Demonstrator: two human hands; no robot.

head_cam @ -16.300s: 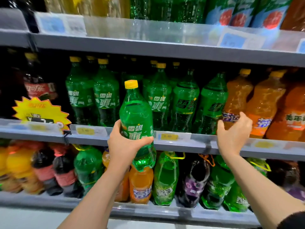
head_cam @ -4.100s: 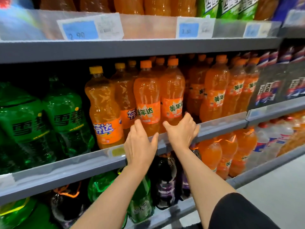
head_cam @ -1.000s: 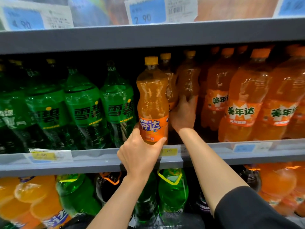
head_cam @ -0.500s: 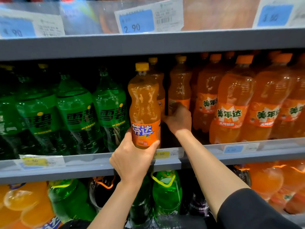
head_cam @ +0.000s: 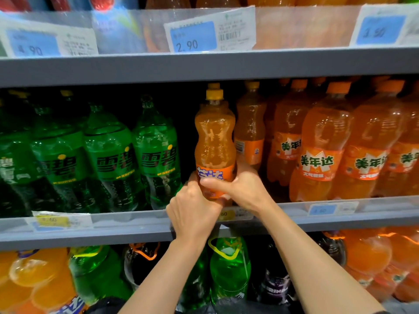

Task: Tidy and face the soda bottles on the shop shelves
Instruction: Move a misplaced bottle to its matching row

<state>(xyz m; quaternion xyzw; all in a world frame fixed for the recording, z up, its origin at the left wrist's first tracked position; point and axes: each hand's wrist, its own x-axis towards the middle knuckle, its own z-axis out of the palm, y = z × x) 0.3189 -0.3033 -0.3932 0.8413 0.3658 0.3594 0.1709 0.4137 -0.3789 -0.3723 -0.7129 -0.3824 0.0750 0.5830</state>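
Observation:
An orange Fanta bottle (head_cam: 214, 137) with a yellow cap stands upright at the front of the middle shelf (head_cam: 136, 225), its label facing me. My left hand (head_cam: 192, 211) grips its base from below left. My right hand (head_cam: 243, 189) wraps its lower part from the right, thumb across the label. Just behind to the right stands a second orange bottle (head_cam: 250, 132), its label turned sideways. Green Sprite bottles (head_cam: 108, 155) fill the shelf to the left, orange Mirinda bottles (head_cam: 322, 150) the right.
The upper shelf edge (head_cam: 204, 64) with price tags (head_cam: 192, 37) hangs close above the caps. The lower shelf holds green (head_cam: 229, 268), dark (head_cam: 274, 282) and orange bottles (head_cam: 367, 254) lying tilted. A dark gap lies between the Sprite row and the held bottle.
My right hand has left the orange bottle behind and come forward onto the front Fanta bottle. Both hands now hold it, and it sits lower, at the shelf front.

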